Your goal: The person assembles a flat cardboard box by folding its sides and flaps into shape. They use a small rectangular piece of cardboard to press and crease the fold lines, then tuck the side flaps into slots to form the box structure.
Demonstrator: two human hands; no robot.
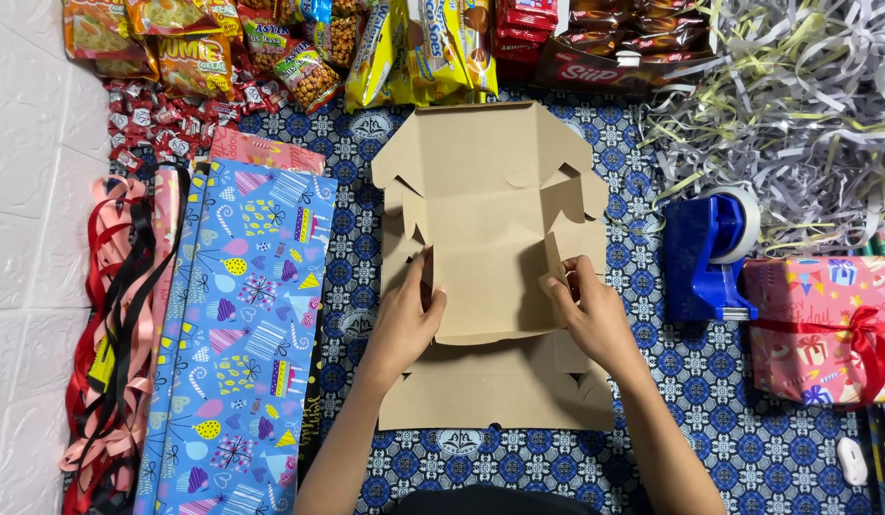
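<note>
A flat cardboard box blank [490, 248] is laid on the blue patterned cloth [710, 381]. Its side flaps are pinched by the left hand [404, 319] and right hand [595, 315], between wrapping paper [237, 334] and tape dispenser [705, 253].

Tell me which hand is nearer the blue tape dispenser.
Right. The right hand grips the flat brown cardboard box on the side toward the blue tape dispenser; the left hand holds the box's opposite side, farther away.
</note>
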